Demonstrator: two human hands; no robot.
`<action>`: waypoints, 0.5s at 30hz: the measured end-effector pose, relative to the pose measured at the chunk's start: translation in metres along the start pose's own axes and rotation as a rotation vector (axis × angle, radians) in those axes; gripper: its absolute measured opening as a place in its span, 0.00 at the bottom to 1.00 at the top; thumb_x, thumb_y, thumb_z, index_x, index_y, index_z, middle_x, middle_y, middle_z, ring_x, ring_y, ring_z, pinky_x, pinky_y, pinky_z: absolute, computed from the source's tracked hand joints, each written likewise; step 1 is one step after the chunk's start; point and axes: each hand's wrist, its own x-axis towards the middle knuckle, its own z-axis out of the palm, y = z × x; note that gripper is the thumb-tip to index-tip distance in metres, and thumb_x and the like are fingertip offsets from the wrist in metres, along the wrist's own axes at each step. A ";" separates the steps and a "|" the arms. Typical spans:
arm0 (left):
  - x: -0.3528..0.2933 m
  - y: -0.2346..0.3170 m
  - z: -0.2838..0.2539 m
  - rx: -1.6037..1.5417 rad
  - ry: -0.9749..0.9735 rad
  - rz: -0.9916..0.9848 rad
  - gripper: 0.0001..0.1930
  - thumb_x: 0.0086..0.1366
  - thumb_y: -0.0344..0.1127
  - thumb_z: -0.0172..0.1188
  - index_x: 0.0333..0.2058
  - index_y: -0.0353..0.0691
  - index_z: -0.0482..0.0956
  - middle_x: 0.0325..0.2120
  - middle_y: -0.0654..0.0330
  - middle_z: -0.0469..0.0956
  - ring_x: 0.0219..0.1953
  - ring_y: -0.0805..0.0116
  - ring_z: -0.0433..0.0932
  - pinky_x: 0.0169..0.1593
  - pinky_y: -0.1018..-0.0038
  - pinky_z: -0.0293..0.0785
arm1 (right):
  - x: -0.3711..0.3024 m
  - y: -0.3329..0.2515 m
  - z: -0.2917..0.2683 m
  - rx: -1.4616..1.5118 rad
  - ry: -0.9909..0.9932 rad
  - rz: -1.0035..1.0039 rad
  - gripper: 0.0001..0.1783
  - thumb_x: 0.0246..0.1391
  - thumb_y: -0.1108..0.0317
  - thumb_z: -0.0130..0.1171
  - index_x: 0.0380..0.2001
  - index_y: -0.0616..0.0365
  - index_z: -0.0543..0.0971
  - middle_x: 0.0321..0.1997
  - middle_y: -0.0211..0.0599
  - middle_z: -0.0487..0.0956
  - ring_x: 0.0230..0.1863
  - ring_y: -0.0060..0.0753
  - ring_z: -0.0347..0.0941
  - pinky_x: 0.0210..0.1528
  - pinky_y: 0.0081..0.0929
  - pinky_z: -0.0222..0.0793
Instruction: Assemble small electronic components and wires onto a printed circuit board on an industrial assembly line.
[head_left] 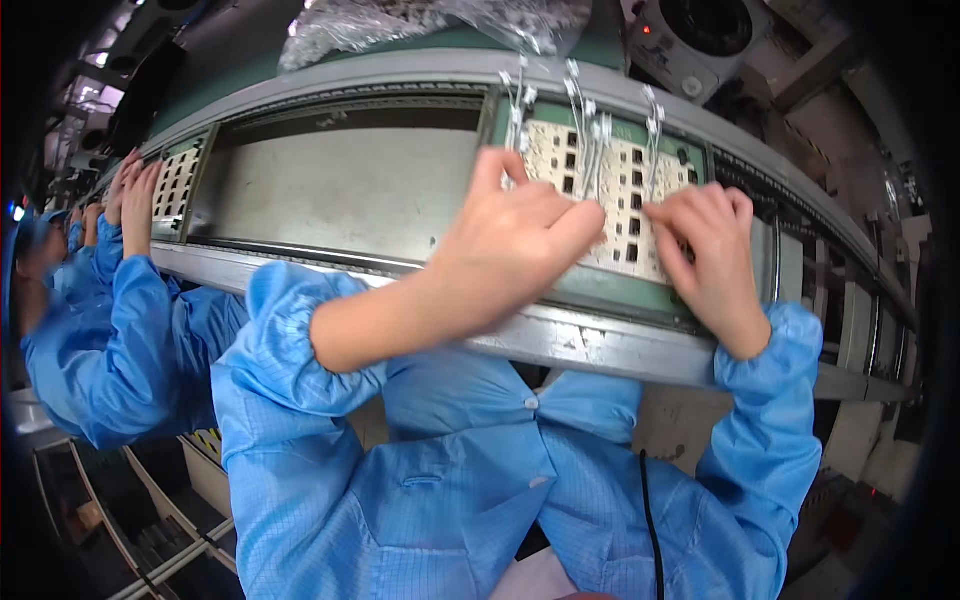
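Note:
A cream-coloured circuit board panel (617,235) with rows of black rectangular parts lies in a green carrier tray (640,291) in front of me. Thin grey-white wires with small white connectors (588,108) stand up from it in several bunches. My left hand (520,230) is curled over the panel's left part, its fingertips by the leftmost wires; what they pinch, if anything, is hidden. At the panel's right side my right hand (706,240) bends inward, thumb and fingers drawn together close to the board. Whatever lies between those fingertips is too small to tell.
The tray sits on a conveyor with metal rails (600,340). Clear plastic bags of white parts (370,28) lie beyond it. A fan-like device (705,25) stands at the far right. On the left, a co-worker in a blue sleeve (140,330) handles another board (178,183).

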 end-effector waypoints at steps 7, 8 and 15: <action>0.001 -0.003 0.012 -0.044 -0.092 0.002 0.07 0.56 0.30 0.65 0.34 0.47 0.79 0.23 0.69 0.76 0.29 0.68 0.74 0.46 0.63 0.62 | 0.005 -0.003 -0.028 -0.025 -0.277 0.052 0.12 0.53 0.73 0.60 0.42 0.57 0.82 0.45 0.38 0.74 0.50 0.40 0.70 0.60 0.39 0.56; 0.000 -0.002 0.009 -0.037 -0.091 -0.003 0.07 0.56 0.30 0.65 0.34 0.47 0.79 0.23 0.69 0.76 0.29 0.68 0.74 0.46 0.63 0.62 | 0.022 0.004 -0.031 0.002 -0.219 0.014 0.11 0.55 0.74 0.59 0.42 0.58 0.81 0.44 0.39 0.75 0.48 0.43 0.71 0.56 0.37 0.62; 0.007 0.008 0.023 0.051 -0.016 0.075 0.10 0.53 0.33 0.62 0.36 0.46 0.81 0.34 0.67 0.76 0.41 0.66 0.73 0.48 0.56 0.64 | 0.168 0.036 0.006 0.042 0.058 -0.224 0.10 0.60 0.74 0.54 0.44 0.60 0.79 0.40 0.42 0.78 0.45 0.44 0.76 0.50 0.33 0.71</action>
